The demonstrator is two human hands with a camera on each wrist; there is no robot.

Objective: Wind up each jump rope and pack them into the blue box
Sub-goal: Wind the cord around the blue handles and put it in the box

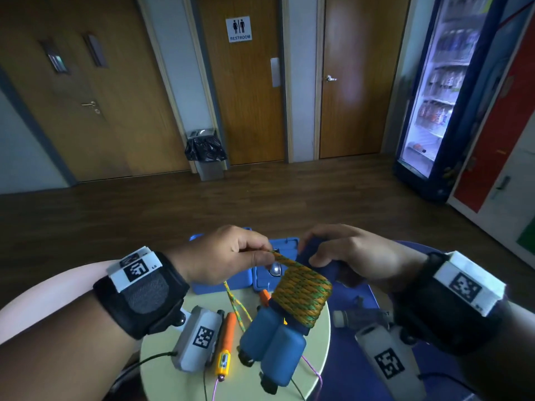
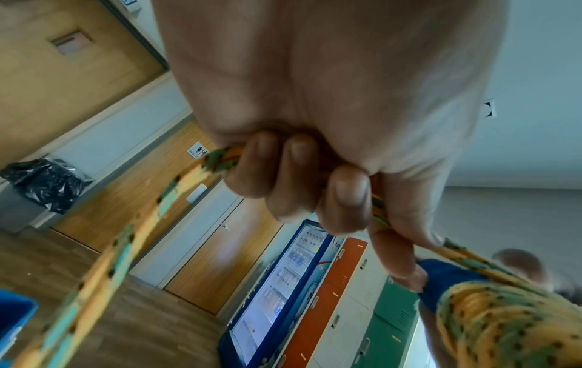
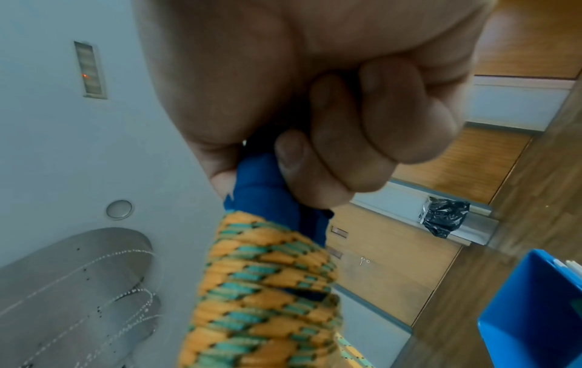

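Above table (image 1: 318, 328), orange-green rope (image 1: 301, 293) apparently coils blue handles (image 1: 275, 340).

We see an orange braided cord flecked with green (image 1: 301, 290) wound around two blue foam handles (image 1: 272, 340), a blue plastic box (image 1: 286, 247), and an orange-and-yellow handle (image 1: 225, 345) trailing pink cord.

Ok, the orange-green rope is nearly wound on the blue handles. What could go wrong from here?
1. The left hand only pinches the rope near the coil; if that grip slips, the top turns may loosen.
2. The loose tail trails over the orange-handled rope on the round table and could snag or drag it.
3. The right hand grips only the far ends of the blue handles, so the bundle might twist.
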